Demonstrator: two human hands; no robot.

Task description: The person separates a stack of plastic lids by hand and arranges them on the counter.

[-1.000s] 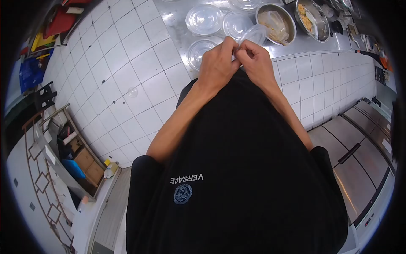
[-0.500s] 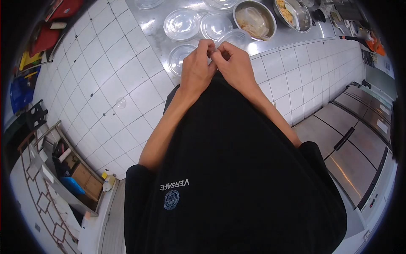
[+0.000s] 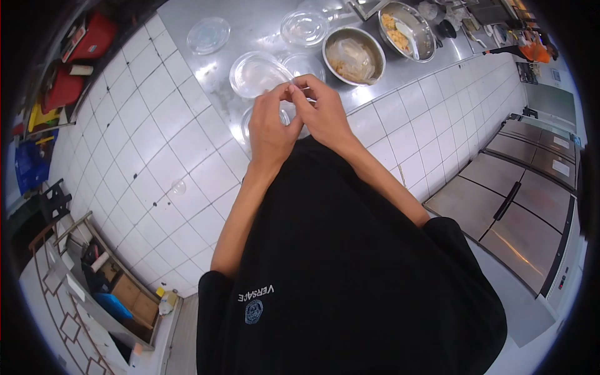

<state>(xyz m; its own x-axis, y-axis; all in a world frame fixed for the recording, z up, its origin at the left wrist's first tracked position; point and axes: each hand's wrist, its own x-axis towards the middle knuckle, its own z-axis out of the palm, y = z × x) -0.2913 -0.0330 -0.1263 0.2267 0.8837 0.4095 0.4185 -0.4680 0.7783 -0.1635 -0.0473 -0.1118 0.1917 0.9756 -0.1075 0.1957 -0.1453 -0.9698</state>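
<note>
My left hand (image 3: 272, 128) and my right hand (image 3: 322, 115) meet at the fingertips over the metal table's near edge. Both are closed in a pinch at the rim of a clear round lid (image 3: 256, 72), tilted up to their left. The fingers partly cover the pinched rim. Another clear lid (image 3: 304, 65) is just behind my hands, and one more (image 3: 247, 128) shows partly beside my left hand. Farther back on the metal table (image 3: 247, 34) rest two clear lids, one at the left (image 3: 208, 35) and one nearer the middle (image 3: 304, 28).
Right of the lids stands a steel bowl (image 3: 354, 56) with food and a clear container inside. A second bowl (image 3: 407, 31) holds orange food and a white spoon. A person in orange (image 3: 534, 51) is far right. Steel cabinets (image 3: 522, 219) and a wooden shelf unit (image 3: 128, 297) flank me.
The view has shifted, and the table's items now appear lower and farther left. The held lid has swung from the right of my fingertips to their left. Both hands stay pinched together.
</note>
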